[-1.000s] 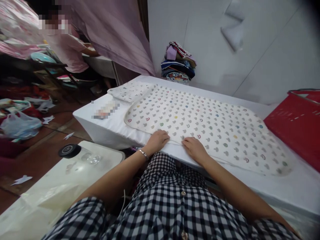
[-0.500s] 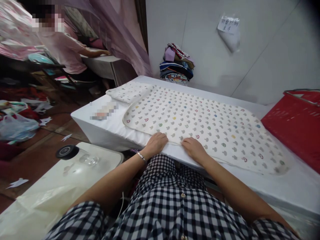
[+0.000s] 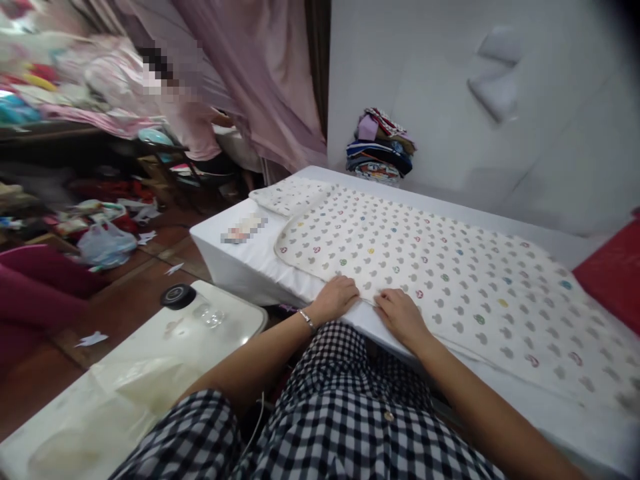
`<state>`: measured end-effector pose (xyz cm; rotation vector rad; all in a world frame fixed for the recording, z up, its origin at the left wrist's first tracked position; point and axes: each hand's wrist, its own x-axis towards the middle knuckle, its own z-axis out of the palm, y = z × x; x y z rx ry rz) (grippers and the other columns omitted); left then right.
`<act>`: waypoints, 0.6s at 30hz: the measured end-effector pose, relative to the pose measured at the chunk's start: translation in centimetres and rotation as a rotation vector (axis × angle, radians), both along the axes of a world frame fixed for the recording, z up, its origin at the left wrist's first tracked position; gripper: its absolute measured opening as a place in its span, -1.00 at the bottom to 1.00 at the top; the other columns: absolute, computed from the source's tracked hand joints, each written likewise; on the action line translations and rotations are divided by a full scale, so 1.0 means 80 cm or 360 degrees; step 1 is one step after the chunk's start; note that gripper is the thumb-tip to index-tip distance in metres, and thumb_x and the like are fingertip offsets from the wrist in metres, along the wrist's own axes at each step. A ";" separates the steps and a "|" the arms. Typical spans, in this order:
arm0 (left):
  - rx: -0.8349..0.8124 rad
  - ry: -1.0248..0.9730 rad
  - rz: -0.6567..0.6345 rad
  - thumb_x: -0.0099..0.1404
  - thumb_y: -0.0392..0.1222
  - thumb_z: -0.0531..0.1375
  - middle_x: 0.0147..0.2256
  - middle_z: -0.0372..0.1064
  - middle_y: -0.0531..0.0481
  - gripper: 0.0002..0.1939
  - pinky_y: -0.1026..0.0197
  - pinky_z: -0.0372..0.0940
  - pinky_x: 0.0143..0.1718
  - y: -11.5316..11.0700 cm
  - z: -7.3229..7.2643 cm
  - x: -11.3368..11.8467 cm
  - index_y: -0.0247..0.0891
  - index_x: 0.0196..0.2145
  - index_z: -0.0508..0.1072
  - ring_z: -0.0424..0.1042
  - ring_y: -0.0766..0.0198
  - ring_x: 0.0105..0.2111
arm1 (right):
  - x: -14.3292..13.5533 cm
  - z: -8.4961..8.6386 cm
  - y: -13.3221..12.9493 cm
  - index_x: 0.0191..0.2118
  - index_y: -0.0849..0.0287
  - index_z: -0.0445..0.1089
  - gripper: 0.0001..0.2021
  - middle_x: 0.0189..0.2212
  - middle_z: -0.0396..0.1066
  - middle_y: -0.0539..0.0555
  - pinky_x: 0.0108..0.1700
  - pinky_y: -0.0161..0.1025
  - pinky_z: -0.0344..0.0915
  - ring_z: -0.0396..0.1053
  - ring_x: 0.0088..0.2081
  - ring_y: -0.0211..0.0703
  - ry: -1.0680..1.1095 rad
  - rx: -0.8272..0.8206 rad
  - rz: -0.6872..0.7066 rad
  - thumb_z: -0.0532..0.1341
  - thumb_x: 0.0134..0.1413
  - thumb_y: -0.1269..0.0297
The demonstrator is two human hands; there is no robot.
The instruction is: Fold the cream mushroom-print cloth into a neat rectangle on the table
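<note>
A cream cloth (image 3: 440, 260) printed with small grey, red, green and blue figures lies flat along a white-covered table (image 3: 220, 263). My left hand (image 3: 337, 295), with a bracelet at the wrist, has its curled fingers on the cloth's near edge. A short way to the right, my right hand (image 3: 400, 313) pinches the same edge, fingers bent over it. At the table's far left end is a second printed piece (image 3: 293, 195), partly beside the larger cloth. A small pixelated item (image 3: 243, 229) lies near the left corner.
Folded clothes (image 3: 381, 150) are stacked behind the table by the wall. A red container (image 3: 613, 270) stands at right. On the lower left, a white side table (image 3: 230, 320) bears a black round object (image 3: 177, 296) and clear plastic. A person in pink (image 3: 193, 127) is at back left.
The view has swung left, so the scene appears shifted right. Both hands remain at the cloth's near edge, slightly closer together.
</note>
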<state>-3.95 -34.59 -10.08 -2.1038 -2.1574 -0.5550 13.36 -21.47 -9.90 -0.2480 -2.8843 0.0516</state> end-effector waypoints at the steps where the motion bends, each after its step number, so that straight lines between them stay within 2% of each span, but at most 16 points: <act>1: -0.0006 0.0000 0.0017 0.37 -0.13 0.02 -0.34 0.34 -0.04 -0.73 0.17 0.16 -0.20 0.000 -0.001 0.000 -0.27 -0.37 0.41 0.27 0.24 -0.27 | -0.004 -0.003 -0.001 -0.14 0.21 0.42 -0.79 -0.17 0.36 0.17 -0.11 -0.16 0.20 0.24 -0.15 -0.03 0.0000 0.0025 0.0011 0.10 0.22 0.29; 7: 0.0011 -0.0022 0.0060 0.38 -0.13 0.01 -0.34 0.33 -0.05 -0.74 0.18 0.17 -0.19 -0.003 -0.005 0.004 -0.28 -0.36 0.40 0.28 0.25 -0.27 | -0.020 -0.022 -0.003 -0.12 0.22 0.42 -0.79 -0.24 0.37 0.16 -0.16 -0.16 0.20 0.25 -0.22 -0.05 0.0022 0.0158 0.0055 0.08 0.23 0.32; 10: 0.0025 -0.0026 0.0027 0.37 -0.11 0.03 -0.34 0.34 -0.04 -0.75 0.19 0.17 -0.20 -0.004 -0.007 0.003 -0.28 -0.35 0.41 0.29 0.26 -0.27 | -0.022 -0.027 -0.004 -0.14 0.22 0.42 -0.79 -0.28 0.37 0.13 -0.16 -0.19 0.19 0.26 -0.23 -0.09 0.0052 0.0138 0.0063 0.06 0.24 0.35; 13: 0.0092 -0.0059 0.0089 0.36 -0.08 0.05 -0.35 0.36 -0.02 -0.74 0.19 0.18 -0.21 -0.011 -0.005 -0.017 -0.25 -0.38 0.42 0.30 0.26 -0.28 | -0.020 -0.031 -0.004 -0.12 0.22 0.42 -0.78 -0.28 0.36 0.13 -0.18 -0.23 0.20 0.26 -0.23 -0.11 0.0124 0.0086 0.0107 0.05 0.25 0.37; 15: 0.0242 -0.0143 0.0386 0.34 -0.12 0.06 -0.34 0.38 -0.02 -0.78 0.18 0.19 -0.18 -0.023 -0.001 -0.047 -0.23 -0.38 0.43 0.32 0.25 -0.26 | -0.019 -0.033 -0.003 -0.13 0.23 0.42 -0.78 -0.28 0.36 0.14 -0.19 -0.24 0.20 0.27 -0.23 -0.12 0.0168 0.0074 0.0120 0.05 0.24 0.38; 18: 0.0485 -0.0334 0.1155 0.29 -0.16 0.11 -0.28 0.39 -0.04 -0.87 0.17 0.22 -0.15 -0.053 0.010 -0.108 -0.23 -0.34 0.42 0.34 0.22 -0.21 | -0.018 -0.033 -0.003 -0.18 0.22 0.43 -0.80 -0.30 0.35 0.13 -0.21 -0.24 0.20 0.27 -0.25 -0.12 0.0175 0.0091 0.0113 0.06 0.24 0.39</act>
